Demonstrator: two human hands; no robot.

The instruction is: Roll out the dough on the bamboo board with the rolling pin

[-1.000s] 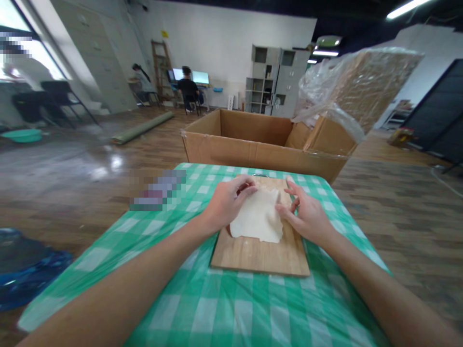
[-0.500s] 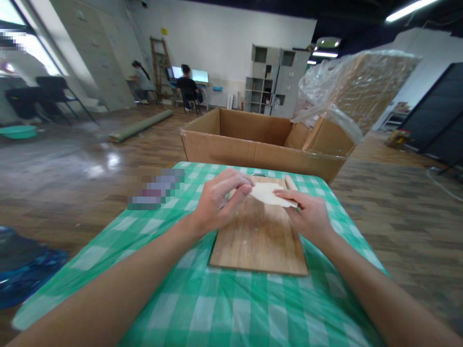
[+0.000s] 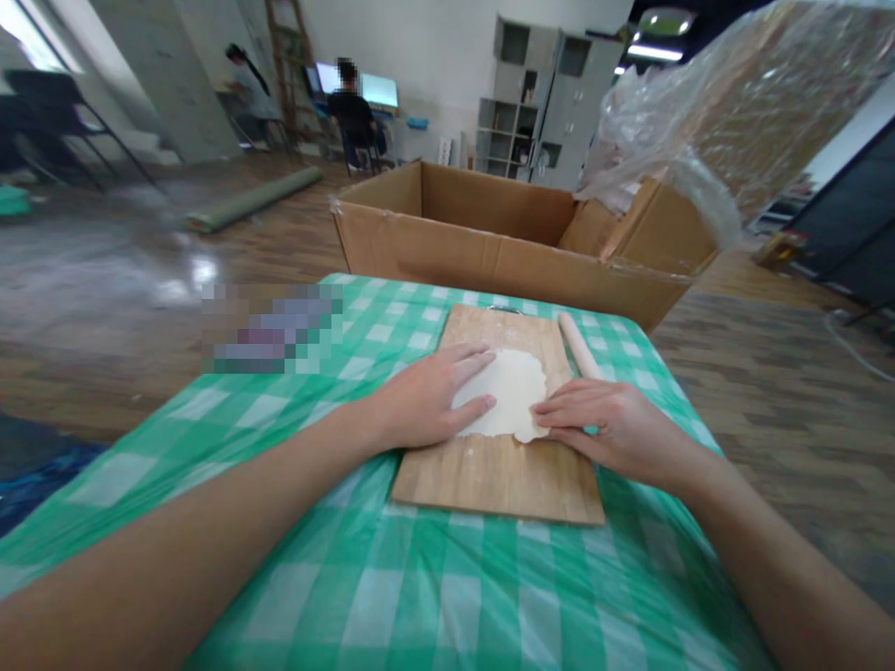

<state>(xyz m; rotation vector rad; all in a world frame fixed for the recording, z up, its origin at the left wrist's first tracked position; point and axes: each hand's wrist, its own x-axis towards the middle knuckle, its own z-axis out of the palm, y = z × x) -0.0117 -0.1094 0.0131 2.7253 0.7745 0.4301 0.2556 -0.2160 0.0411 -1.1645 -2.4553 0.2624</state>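
Observation:
A flat sheet of pale dough (image 3: 509,391) lies on a wooden board (image 3: 489,471) on the green checked tablecloth (image 3: 447,578). My left hand (image 3: 426,401) rests flat on the dough's left side, fingers stretched out. My right hand (image 3: 615,431) lies flat at the dough's right edge, fingertips touching it, fingers straight and together. A wooden rolling pin (image 3: 577,343) lies just off the board's right edge, beyond my right hand.
An open cardboard box (image 3: 489,252) stands just behind the table, with crumpled clear plastic (image 3: 706,112) over its right flap. A rolled mat (image 3: 252,200) lies on the wooden floor at left. People sit at desks with monitors far back.
The dough was lifted off the board by its far edge and has been laid back down flat. Both hands went from pinching it to lying flat on it. The view tilted down.

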